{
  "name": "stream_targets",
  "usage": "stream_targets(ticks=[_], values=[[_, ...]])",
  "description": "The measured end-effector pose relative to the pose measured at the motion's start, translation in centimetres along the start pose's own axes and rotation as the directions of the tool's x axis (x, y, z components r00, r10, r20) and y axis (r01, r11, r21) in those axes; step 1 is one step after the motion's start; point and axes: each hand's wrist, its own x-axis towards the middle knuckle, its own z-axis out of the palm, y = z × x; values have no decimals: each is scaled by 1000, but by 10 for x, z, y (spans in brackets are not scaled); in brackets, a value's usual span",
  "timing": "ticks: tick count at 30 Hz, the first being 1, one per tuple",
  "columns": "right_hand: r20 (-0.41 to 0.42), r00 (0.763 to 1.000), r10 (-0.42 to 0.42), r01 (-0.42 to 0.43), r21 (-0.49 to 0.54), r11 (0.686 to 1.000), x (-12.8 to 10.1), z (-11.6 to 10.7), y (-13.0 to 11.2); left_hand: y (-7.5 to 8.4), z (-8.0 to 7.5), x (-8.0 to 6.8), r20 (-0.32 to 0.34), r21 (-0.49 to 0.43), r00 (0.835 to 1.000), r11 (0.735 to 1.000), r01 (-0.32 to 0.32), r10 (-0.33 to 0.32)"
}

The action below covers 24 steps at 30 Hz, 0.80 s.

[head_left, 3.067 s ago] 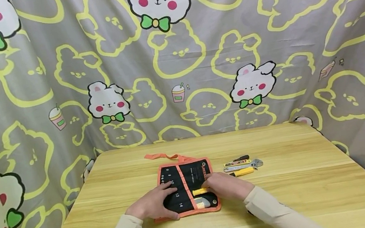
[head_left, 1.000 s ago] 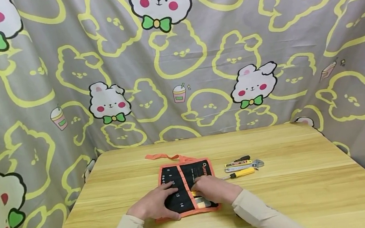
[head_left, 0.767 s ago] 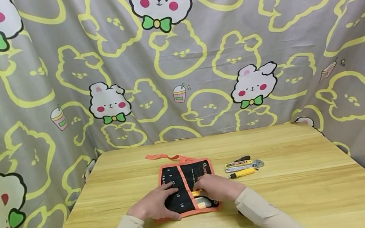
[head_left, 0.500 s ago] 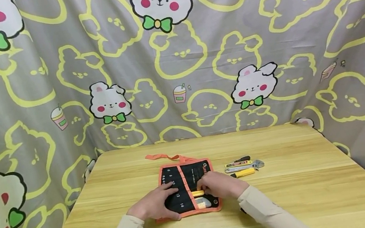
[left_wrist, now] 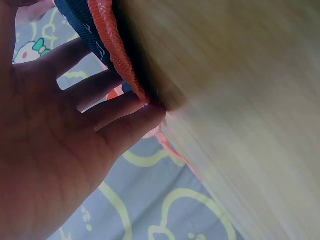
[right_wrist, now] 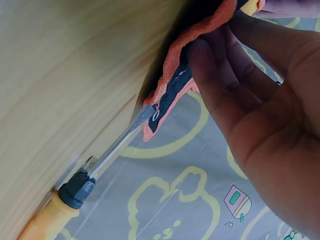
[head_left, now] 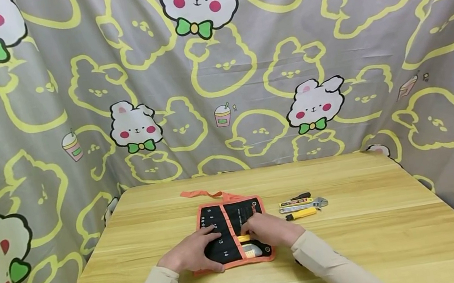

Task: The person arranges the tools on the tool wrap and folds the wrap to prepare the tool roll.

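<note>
A black tool roll (head_left: 232, 232) with orange binding is lying open near the middle of the tabletop (head_left: 386, 245), its orange tie (head_left: 204, 194) trailing toward the far edge. The left hand (head_left: 193, 254) is pressing flat on the roll's left half, fingers straight and spread; in the left wrist view those fingers (left_wrist: 107, 107) are reaching the orange hem (left_wrist: 112, 47). The right hand (head_left: 269, 229) is resting on the right half, its grip seemingly curled round a yellow-handled tool (head_left: 244, 238) lying in the roll, though the hand is hiding most of it. Just right of the roll, a screwdriver (head_left: 301, 214), a wrench (head_left: 304, 206) and a knife (head_left: 294, 201) are lying close together. Bare wood is lying open on both sides and along the near edge.
</note>
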Motion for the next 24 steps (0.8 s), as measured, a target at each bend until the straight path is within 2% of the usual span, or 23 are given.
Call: stream_targets(ticks=[6, 15, 24], values=[[7, 1000, -8, 8, 5, 1000, 4, 0, -1, 0, 0, 1, 0, -1, 1000, 1000, 2, -2], [36, 999, 21, -20, -50, 999, 9, -1, -6, 3, -1, -1, 1, -3, 1000, 1000, -2, 2], [30, 999, 11, -12, 23, 1000, 1, 0, 1, 4, -1, -1, 12, -22, 1000, 1000, 12, -11]])
